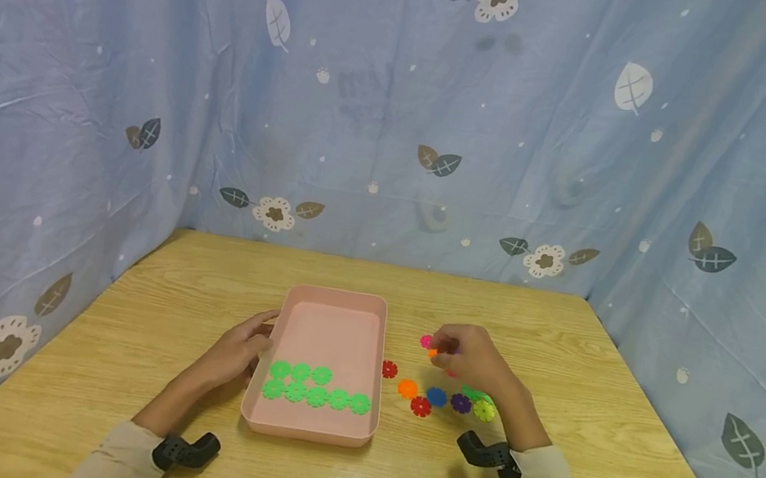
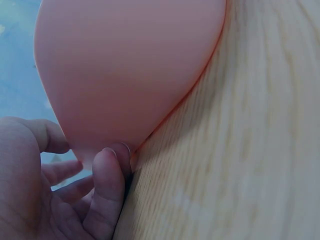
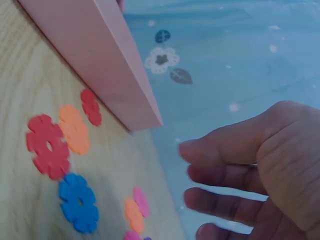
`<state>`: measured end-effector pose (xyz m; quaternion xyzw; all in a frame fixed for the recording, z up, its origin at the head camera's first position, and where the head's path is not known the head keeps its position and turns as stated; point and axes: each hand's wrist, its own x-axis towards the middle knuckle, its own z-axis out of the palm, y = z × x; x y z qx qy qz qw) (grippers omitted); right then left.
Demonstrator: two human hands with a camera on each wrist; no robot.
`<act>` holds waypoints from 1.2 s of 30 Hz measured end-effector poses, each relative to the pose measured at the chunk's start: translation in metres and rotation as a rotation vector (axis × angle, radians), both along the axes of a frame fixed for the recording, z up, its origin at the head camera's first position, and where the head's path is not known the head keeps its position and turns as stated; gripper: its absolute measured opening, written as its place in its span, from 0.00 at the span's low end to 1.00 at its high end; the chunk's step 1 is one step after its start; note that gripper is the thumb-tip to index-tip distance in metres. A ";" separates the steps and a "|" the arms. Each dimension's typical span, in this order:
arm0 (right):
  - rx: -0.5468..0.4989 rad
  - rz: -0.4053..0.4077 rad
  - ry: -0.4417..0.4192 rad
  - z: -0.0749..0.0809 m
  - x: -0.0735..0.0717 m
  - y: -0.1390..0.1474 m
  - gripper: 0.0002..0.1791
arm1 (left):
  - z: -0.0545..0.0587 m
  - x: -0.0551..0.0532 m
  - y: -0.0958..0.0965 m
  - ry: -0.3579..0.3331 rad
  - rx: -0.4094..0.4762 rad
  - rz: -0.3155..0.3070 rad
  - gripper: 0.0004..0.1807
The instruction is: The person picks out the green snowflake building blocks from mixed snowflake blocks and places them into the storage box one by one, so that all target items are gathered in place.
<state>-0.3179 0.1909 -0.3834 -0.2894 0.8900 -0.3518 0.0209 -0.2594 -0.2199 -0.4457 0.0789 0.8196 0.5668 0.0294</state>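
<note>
A pink tray sits on the table with two rows of green snowflake discs at its near end. My left hand holds the tray's left side, fingertips at the rim and thumb low on the outer wall in the left wrist view. To the right of the tray, my right hand hovers over scattered discs. Its fingers curve loosely and nothing shows between them in the right wrist view. Near it lie a blue disc, a red disc and an orange disc. Pink and orange discs are partly hidden behind the hand.
A purple disc and a yellow-green disc lie close to the right wrist. Another red disc is right beside the tray's wall. A blue patterned curtain surrounds the wooden table at the back and sides.
</note>
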 end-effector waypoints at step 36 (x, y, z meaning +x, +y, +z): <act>0.444 -0.196 -0.194 -0.007 -0.004 0.032 0.10 | -0.001 0.001 0.001 0.011 -0.004 -0.010 0.32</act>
